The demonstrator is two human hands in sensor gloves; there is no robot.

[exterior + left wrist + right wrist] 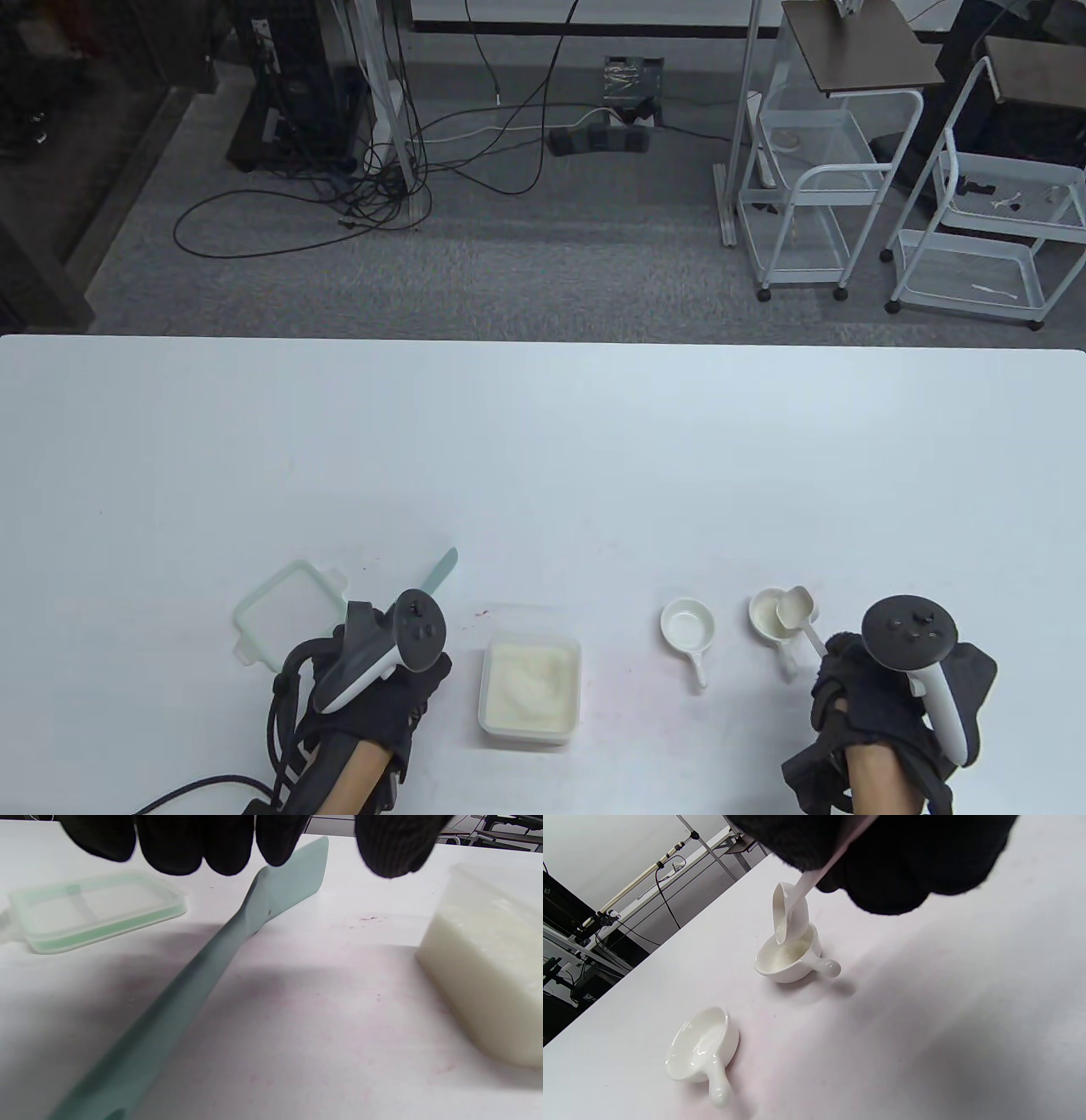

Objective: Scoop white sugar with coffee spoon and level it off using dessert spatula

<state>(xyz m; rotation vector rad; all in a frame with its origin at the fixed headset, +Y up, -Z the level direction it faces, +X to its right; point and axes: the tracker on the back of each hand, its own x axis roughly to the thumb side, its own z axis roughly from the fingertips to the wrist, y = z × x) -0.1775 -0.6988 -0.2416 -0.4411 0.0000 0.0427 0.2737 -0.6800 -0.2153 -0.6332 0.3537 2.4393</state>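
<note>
White tabletop (543, 441) carries all the things, and behind it the grey floor has cables and two white carts.

Near the front edge stands a clear square container (530, 689) filled with white sugar (528, 677); the surface of the sugar is uneven. Its lid (287, 609), clear with a green rim, lies flat on the tabletop to the left, well apart from it.

The left hand (373, 679) holds the green dessert spatula (237, 938) low over the tabletop, between the lid and the container. The blade points away from the person. The fingers (225, 844) hang above the blade, and how they close on the handle cannot be told.

On the right stand two small white dishes with short handles. The left dish (688, 626) looks empty. The right dish (774, 617) has a pale layer inside; whether it is sugar cannot be told. The right hand (891, 696) grasps the white coffee spoon (798, 609) by its handle, fingers (891, 870) clenched around it, and the bowl of the spoon is tilted over the right dish, at its rim.
</note>
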